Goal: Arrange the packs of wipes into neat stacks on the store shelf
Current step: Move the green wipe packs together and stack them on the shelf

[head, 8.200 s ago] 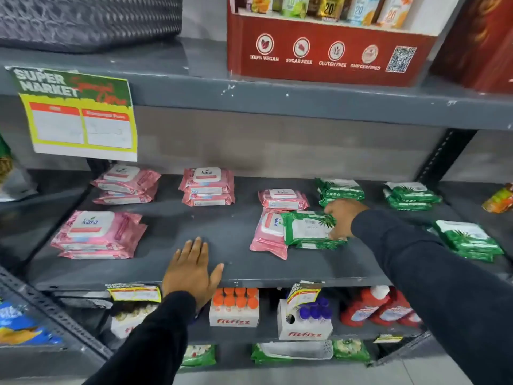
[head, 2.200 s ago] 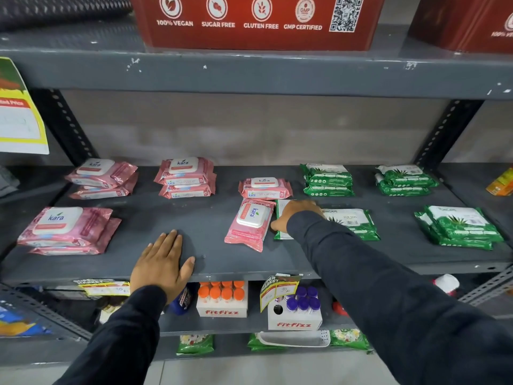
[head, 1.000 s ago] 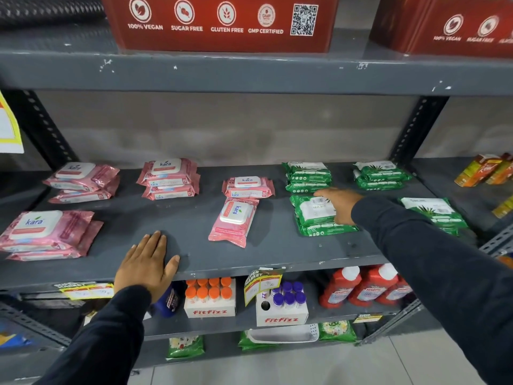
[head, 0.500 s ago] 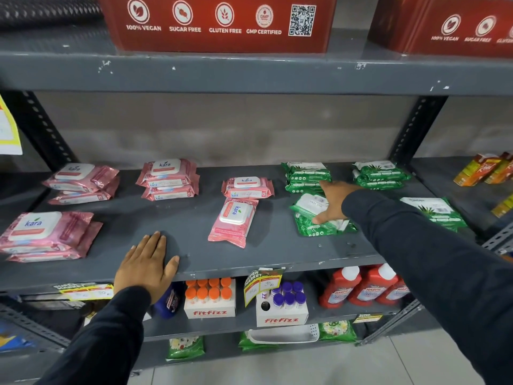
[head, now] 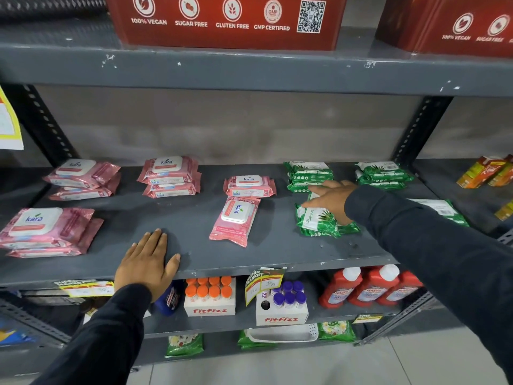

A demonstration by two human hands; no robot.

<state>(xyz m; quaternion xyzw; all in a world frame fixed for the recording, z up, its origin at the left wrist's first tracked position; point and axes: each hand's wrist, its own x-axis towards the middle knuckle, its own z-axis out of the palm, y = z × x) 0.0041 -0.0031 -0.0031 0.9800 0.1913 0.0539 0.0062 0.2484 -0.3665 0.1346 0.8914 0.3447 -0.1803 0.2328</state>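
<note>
Since half a second ago our right hand (head: 331, 200) flattened, fingers spread, atop the front green stack (head: 322, 222). Square edges gently; left hand (head: 147, 263) rests open.

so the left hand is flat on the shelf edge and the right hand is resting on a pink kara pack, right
Not quite. The head view shows the right hand resting on a green wipes pack, not a pink one. The loose pink pack lies untouched further left. The left hand is indeed flat on the shelf edge.
</note>
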